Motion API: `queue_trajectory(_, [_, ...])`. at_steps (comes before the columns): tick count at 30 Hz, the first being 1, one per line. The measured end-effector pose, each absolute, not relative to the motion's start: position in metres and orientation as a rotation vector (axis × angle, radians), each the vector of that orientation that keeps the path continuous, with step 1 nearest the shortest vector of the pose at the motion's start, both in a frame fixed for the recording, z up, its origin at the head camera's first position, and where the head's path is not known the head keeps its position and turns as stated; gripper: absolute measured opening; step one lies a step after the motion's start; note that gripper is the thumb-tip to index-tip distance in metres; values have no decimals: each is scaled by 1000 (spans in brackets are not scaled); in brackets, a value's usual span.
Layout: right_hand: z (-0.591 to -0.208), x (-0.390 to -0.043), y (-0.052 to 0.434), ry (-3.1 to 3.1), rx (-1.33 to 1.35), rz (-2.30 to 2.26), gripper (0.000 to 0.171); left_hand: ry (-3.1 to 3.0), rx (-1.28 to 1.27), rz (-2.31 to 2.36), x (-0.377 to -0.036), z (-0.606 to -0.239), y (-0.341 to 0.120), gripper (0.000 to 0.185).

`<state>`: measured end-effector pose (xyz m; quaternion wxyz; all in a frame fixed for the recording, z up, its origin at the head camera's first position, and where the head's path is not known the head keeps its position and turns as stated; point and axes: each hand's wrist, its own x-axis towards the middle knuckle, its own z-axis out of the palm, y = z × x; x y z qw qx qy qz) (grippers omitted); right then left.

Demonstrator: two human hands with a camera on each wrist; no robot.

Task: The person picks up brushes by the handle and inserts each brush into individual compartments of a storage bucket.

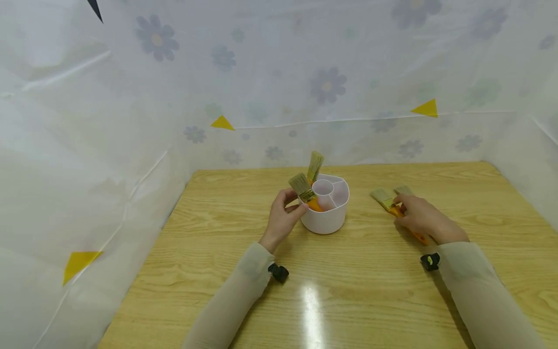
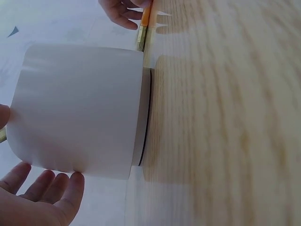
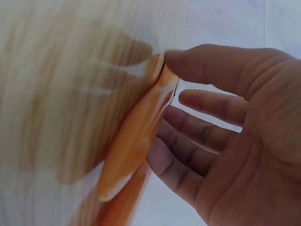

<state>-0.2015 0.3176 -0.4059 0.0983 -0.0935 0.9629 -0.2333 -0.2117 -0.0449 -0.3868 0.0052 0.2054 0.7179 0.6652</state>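
A white divided organizer pot [image 1: 323, 223] stands on the table, two paintbrushes in its left side, bristles up. The nearer paintbrush [image 1: 300, 185] leans left; the farther paintbrush [image 1: 316, 165] is more upright. My left hand [image 1: 281, 217] holds the pot's left side, fingertips against the outer wall in the left wrist view and thumb near the rim. To the right, my right hand [image 1: 422, 218] pinches a paintbrush [image 1: 383, 198] around its orange handle [image 3: 136, 134], low over the table. Another paintbrush [image 1: 403, 189] lies beside it, partly hidden by the hand.
The wood-grain table [image 1: 357, 281] carries the pot and brushes. Pale flowered sheeting [image 1: 279, 72] rises behind and at the sides, with yellow tape pieces [image 1: 427, 108] on it. Each wrist wears a small black camera.
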Motion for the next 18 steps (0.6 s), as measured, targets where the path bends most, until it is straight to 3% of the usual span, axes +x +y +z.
queue_trajectory(9, [-408,-206,317,2841,-262,-709,64,2306,617,2078,-228,-414,-43,52])
queue_trajectory(18, [-408,-213,319,2845,-254,-658,66,2322,609,2066,-228,-415,-42,51])
